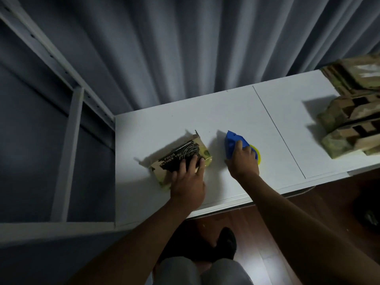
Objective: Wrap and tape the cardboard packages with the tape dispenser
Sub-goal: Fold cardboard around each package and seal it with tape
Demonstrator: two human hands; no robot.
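A stack of cardboard packages (pixel 349 124) sits at 3 o'clock, well apart from both hands. The left hand (pixel 188 182) rests spread fingers on a printed package (pixel 181 155). At its 3 o'clock, the right hand (pixel 242 161) grips the blue tape dispenser (pixel 233 141). White surface (pixel 277 112), grey curtain (pixel 185 48) behind.

A flat white table (pixel 236 112) fills mid-frame; a printed brown cardboard package (pixel 176 153) lies centre-left; a blue plastic tape dispenser (pixel 234 142) beside it; stacked cardboard packages (pixel 349 120) at right edge
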